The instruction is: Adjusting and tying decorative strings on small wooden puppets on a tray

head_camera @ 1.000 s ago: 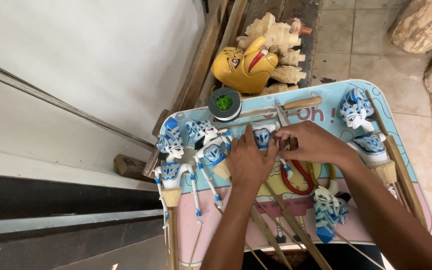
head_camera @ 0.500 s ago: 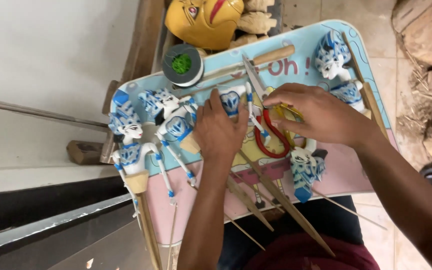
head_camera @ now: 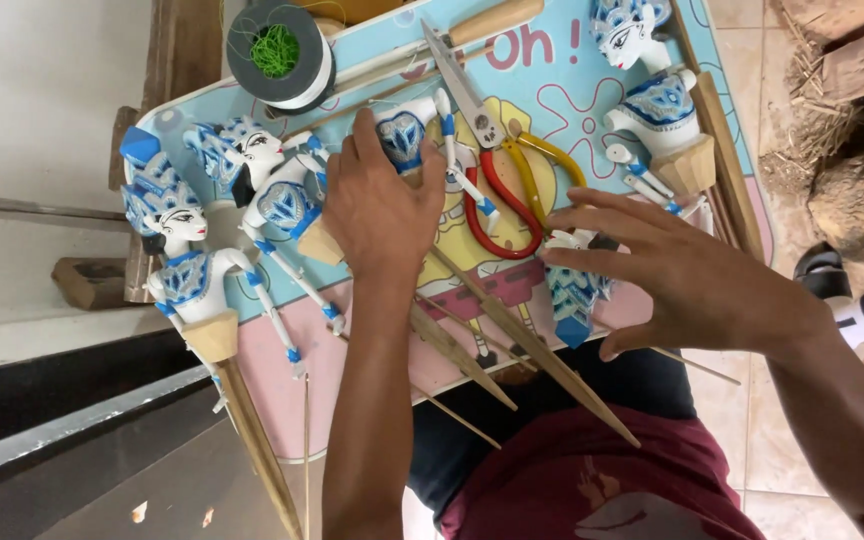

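Observation:
A white and blue puppet [head_camera: 404, 128] on a wooden stick lies across the middle of a pink and blue tray [head_camera: 282, 385] on my lap. My left hand [head_camera: 380, 212] rests on top of it, fingers curled over its body. My right hand [head_camera: 677, 272] hovers with fingers spread, its fingertips touching a small blue and white puppet head [head_camera: 572, 292] near the tray's front edge. Scissors with red and yellow handles [head_camera: 500, 178] lie free between my two hands.
Two more puppets [head_camera: 184, 262] [head_camera: 264, 182] lie at the tray's left and another puppet [head_camera: 654, 92] at its right. A grey roll with green thread [head_camera: 280, 55] and a wooden-handled tool [head_camera: 487, 20] sit at the back. Long wooden sticks [head_camera: 527, 345] jut over the front edge.
My right hand has left the scissors and moved right and toward me onto the small puppet head. My left hand stays on the middle puppet. The view has closed in on the tray.

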